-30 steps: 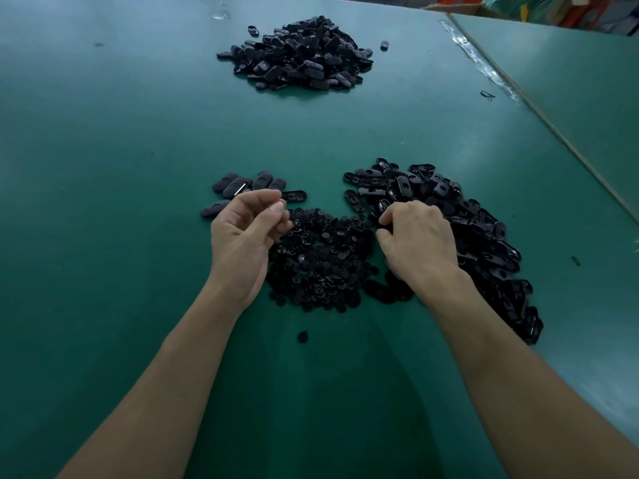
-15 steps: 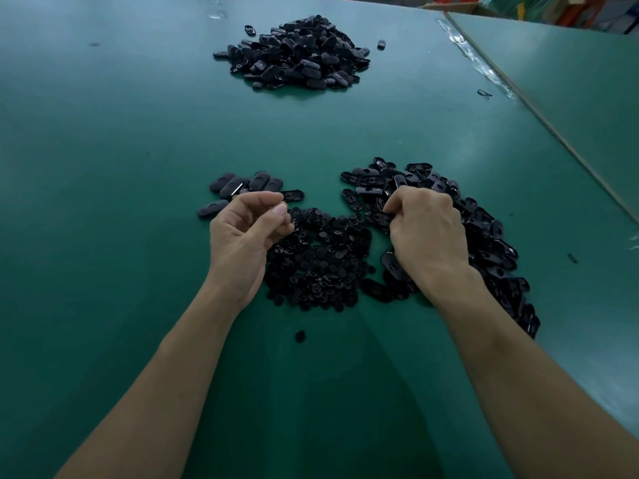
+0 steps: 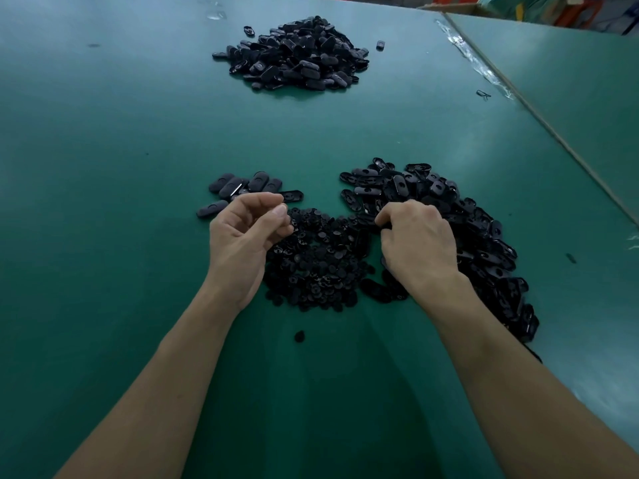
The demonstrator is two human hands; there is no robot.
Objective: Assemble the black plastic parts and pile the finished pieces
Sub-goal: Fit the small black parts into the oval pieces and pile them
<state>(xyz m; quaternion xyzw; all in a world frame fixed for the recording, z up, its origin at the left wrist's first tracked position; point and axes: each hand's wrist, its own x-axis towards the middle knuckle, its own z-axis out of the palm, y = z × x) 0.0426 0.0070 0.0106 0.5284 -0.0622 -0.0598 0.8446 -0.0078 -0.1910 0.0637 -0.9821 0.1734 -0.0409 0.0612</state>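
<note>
A heap of small round black parts lies between my hands on the green table. To its right spreads a pile of black oval parts. My right hand curls down over that pile's left edge and pinches an oval part there, fingertips mostly hidden. My left hand hovers at the round heap's left edge, thumb against curled fingers; anything pinched is hidden. Several closed oval pieces lie just beyond the left hand. A large pile of black pieces sits far back.
One stray round part lies near me, below the heap. Loose pieces sit beside the far pile. A taped seam joins a second green table on the right, with a small clip next to it.
My right hand reached up into the oval pile, then drew back a little toward its left edge. My left hand has stayed in place with the same curled posture.
</note>
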